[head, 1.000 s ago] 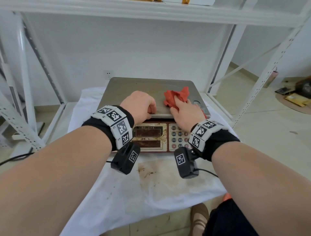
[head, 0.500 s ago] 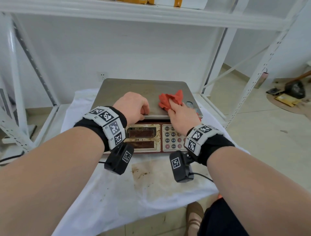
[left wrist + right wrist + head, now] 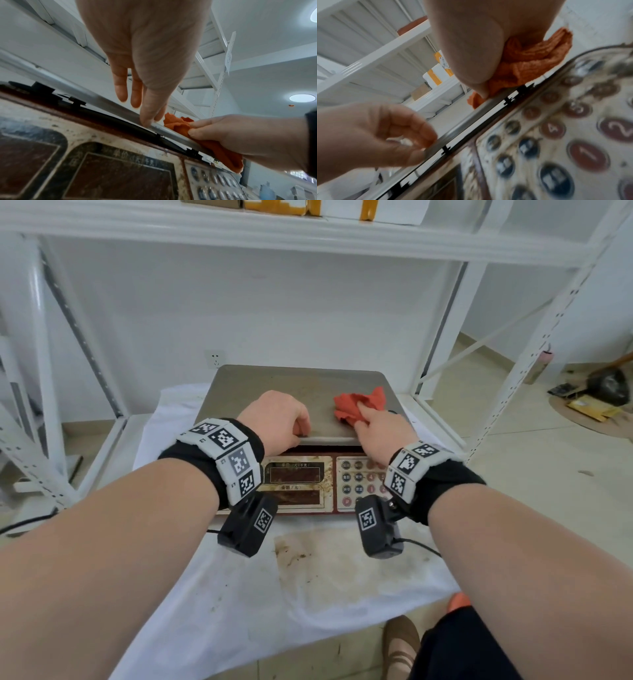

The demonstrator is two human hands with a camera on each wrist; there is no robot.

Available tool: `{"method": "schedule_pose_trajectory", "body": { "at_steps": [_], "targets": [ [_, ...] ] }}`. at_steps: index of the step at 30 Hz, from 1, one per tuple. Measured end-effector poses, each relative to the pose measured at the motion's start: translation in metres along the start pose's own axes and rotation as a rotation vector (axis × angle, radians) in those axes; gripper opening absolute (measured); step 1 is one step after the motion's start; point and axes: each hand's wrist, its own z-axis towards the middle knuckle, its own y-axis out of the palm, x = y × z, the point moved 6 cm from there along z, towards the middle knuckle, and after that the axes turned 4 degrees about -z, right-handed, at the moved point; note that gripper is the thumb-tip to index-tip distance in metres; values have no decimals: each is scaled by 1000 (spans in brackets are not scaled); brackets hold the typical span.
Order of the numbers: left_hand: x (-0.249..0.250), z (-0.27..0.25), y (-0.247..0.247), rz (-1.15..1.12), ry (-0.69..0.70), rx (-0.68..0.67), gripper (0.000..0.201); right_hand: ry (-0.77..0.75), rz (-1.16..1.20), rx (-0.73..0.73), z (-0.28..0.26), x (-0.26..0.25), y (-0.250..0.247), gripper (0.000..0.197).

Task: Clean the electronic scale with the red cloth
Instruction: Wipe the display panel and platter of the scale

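The electronic scale has a steel pan [image 3: 291,385] and a stained front panel with a display [image 3: 294,474] and keypad [image 3: 359,481]. My left hand [image 3: 277,419] pinches the pan's near edge [image 3: 85,89] at the middle, thumb against the rim, as the right wrist view shows [image 3: 393,132]. My right hand [image 3: 380,433] grips the bunched red cloth [image 3: 356,405] and presses it on the pan's near right part. In the left wrist view the cloth [image 3: 178,124] wraps over the rim. The right wrist view shows the cloth [image 3: 530,58] above the keypad [image 3: 556,135].
The scale stands on a white sheet [image 3: 239,594] with a brown stain [image 3: 325,559] in front of it. White rack uprights [image 3: 442,337] flank it and a shelf [image 3: 308,231] with boxes runs overhead. Clutter [image 3: 589,398] lies on the floor at right.
My right hand has slid the cloth a little to the right along the pan's near edge. My left hand keeps its hold on the rim. The head view has shifted slightly.
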Motion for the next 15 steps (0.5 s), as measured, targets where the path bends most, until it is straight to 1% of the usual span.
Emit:
{"method": "schedule_pose_trajectory", "body": {
  "at_steps": [1, 2, 3, 4, 5, 6, 7, 8, 9, 11, 12, 13, 15],
  "targets": [
    [-1, 0, -2, -19, -1, -4, 15, -104, 208, -81, 4, 0, 5, 37],
    [-2, -1, -5, -43, -4, -4, 16, -229, 479, -137, -5, -15, -1, 29],
    [-5, -1, -9, -66, -15, 11, 17, -344, 723, -124, -2, -16, 2, 25],
    [-11, -2, -16, -96, -43, 50, 19, -310, 801, -68, -3, -16, 0, 19],
    [-20, -4, -24, -137, -94, 110, 22, -95, 669, 66, 0, -5, -3, 5],
    [-33, -8, -31, -176, -164, 186, 27, 92, 485, 146, 0, 6, -2, 16],
    [-49, -12, -37, -199, -257, 255, 32, 260, 229, 135, 3, 16, 6, 31],
    [-66, -17, -40, -216, -368, 301, 38, 283, 34, 101, -1, 13, 6, 39],
    [-83, -24, -39, -239, -492, 313, 44, 228, -10, 81, -2, 8, 7, 43],
    [-108, -39, -32, -320, -726, 267, 52, 149, 37, 82, -3, 3, 5, 46],
    [-115, -45, -26, -376, -811, 235, 53, 152, 62, 87, -2, 4, 0, 46],
    [-119, -50, -20, -447, -864, 204, 54, 180, 74, 84, -2, 8, 1, 47],
    [-122, -54, -8, -587, -885, 144, 56, 201, 47, 92, -3, 7, 3, 47]
  ]
}}
